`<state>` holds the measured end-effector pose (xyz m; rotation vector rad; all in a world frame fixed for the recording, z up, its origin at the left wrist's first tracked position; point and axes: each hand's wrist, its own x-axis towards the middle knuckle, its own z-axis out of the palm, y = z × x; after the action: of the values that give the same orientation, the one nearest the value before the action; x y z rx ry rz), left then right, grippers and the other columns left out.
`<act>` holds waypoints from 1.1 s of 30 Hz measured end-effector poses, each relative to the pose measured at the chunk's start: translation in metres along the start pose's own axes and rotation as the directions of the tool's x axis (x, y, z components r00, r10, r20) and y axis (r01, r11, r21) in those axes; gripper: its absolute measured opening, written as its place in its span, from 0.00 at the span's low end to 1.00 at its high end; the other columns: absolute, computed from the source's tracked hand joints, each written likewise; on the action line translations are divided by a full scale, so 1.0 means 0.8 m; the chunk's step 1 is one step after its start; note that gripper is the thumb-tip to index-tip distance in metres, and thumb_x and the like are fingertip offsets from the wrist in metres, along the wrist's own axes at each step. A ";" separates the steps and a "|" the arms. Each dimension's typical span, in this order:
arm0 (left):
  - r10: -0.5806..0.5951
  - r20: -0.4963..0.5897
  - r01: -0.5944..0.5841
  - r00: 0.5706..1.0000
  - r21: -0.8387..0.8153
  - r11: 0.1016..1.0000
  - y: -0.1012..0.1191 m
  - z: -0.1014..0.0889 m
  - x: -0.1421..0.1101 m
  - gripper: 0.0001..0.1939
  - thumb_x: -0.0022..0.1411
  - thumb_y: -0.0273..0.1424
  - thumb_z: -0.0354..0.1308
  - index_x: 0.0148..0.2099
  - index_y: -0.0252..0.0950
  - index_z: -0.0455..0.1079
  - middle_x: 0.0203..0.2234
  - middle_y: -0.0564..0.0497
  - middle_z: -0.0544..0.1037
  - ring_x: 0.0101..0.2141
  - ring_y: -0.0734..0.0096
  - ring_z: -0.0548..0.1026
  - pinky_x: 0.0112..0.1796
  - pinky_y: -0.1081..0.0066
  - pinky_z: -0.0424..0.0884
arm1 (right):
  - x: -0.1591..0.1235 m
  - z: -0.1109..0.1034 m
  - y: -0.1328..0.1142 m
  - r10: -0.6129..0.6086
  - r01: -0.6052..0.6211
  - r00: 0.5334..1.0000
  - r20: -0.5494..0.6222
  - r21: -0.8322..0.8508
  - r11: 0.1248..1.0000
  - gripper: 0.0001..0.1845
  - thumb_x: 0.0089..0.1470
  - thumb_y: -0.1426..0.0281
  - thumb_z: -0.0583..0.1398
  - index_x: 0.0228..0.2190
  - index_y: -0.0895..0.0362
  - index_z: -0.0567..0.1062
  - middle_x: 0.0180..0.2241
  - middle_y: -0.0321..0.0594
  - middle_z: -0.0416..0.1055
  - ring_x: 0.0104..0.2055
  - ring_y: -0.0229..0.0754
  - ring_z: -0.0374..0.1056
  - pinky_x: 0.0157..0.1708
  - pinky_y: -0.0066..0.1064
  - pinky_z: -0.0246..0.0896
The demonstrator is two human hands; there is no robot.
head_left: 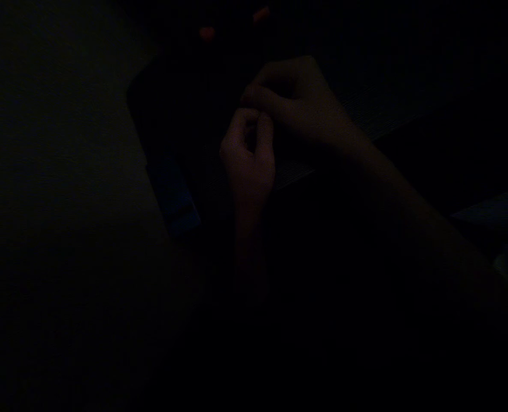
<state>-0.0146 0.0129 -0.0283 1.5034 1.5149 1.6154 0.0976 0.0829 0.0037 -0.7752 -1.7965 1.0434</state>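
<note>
The picture is very dark. My left hand (249, 151) is curled into a loose fist near the middle, fingers closed. My right hand (299, 103) sits just above and to the right of it, fingers bent down and pinched toward the left hand's fingertips. The two hands touch or nearly touch. Whatever lies between the fingers is too dark to make out. Both hands hover over a dark, flat object (172, 114) that I cannot identify.
Two small orange-red spots (206, 33) glow faintly at the top centre. A bluish patch (178, 206) lies below the dark object. A paler surface (56, 171) spreads to the left, and a faint grey strip (382, 120) runs at the right.
</note>
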 end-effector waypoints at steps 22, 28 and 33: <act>0.030 -0.074 -0.032 0.997 -0.033 0.999 0.014 0.008 -0.003 0.18 0.65 0.51 0.61 0.30 0.45 0.68 0.22 0.53 0.70 0.26 0.65 0.67 0.28 0.64 0.64 | -0.002 -0.008 -0.008 0.061 -0.055 0.995 0.073 -0.093 0.994 0.10 0.63 0.72 0.59 0.31 0.54 0.80 0.34 0.34 0.79 0.42 0.48 0.76 0.45 0.37 0.72; 0.012 -0.079 -0.015 0.997 -0.033 0.999 0.014 0.009 -0.003 0.16 0.66 0.47 0.61 0.31 0.45 0.68 0.24 0.53 0.72 0.27 0.64 0.69 0.29 0.64 0.65 | -0.002 -0.010 -0.012 0.071 -0.063 0.994 0.083 -0.103 0.993 0.10 0.63 0.71 0.59 0.31 0.52 0.79 0.35 0.33 0.79 0.44 0.48 0.76 0.47 0.37 0.72; 0.031 -0.085 -0.034 0.996 -0.032 0.999 0.015 0.009 -0.003 0.16 0.67 0.47 0.61 0.31 0.44 0.68 0.24 0.53 0.71 0.26 0.65 0.69 0.29 0.64 0.65 | -0.002 -0.008 -0.011 0.079 -0.071 0.995 0.068 -0.104 0.992 0.10 0.62 0.71 0.60 0.30 0.52 0.79 0.34 0.33 0.79 0.43 0.47 0.75 0.46 0.36 0.72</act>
<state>-0.0038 0.0100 -0.0198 1.4656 1.5073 1.7342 0.1036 0.0801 0.0125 -0.8828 -1.9063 1.0466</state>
